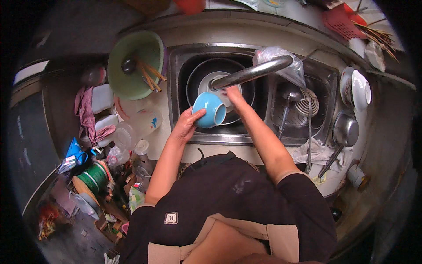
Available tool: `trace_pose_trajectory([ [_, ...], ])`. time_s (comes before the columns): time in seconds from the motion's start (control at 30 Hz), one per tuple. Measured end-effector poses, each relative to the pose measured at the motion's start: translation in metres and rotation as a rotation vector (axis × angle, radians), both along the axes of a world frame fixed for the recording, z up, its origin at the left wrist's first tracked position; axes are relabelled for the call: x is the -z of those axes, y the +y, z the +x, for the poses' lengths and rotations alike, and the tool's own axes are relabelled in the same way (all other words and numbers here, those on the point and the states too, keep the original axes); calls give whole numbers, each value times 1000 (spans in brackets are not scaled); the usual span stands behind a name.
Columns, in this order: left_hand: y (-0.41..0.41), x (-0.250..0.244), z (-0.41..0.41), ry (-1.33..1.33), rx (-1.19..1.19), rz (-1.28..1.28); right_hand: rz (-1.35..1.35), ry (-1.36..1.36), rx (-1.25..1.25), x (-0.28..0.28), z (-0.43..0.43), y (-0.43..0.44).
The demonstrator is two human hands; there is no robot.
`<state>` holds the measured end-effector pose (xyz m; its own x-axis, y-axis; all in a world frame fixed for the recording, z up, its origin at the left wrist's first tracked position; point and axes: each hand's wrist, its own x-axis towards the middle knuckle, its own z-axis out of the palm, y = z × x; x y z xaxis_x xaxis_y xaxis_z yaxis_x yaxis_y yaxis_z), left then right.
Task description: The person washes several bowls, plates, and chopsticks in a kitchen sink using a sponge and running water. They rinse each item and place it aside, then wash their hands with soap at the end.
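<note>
My left hand (188,122) grips a light blue bowl (206,114) by its side, over the left sink basin; the bowl is tilted, its foot turned to the right. Just right of it, my right hand (233,94) is partly hidden under the metal faucet spout (252,73), and its fingers are blurred, so whether it holds anything cannot be told. Beneath both hands, a white bowl (203,82) sits inside a large dark round pan (194,71) in the basin.
Left of the sink stands a green plastic basin (122,79) with chopsticks and a ladle. The right basin holds a ladle (289,94) and a wire strainer (307,104), with a plastic bag (280,64) behind. White bowls (361,89) and a metal pot (346,130) stand at the right.
</note>
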<state>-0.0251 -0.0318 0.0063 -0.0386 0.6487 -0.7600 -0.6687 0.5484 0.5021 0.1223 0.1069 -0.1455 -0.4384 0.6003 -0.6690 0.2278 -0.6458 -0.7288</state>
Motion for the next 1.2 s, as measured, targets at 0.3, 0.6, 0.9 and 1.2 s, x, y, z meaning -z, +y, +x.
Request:
trace_pose_trajectory([
  [0.3,-9,7,-1,124,27,-17,-704,531,571,27,-31,-24],
  [0.6,-7,9,17,-22,-8,28,1077,235,-516,-146,-13,-68],
  [0.9,2,-31,26,98,514,158,-462,408,-372,-94,2,8],
  [1.2,-4,-18,8,-144,127,65,-508,306,-188,-76,-8,-2],
])
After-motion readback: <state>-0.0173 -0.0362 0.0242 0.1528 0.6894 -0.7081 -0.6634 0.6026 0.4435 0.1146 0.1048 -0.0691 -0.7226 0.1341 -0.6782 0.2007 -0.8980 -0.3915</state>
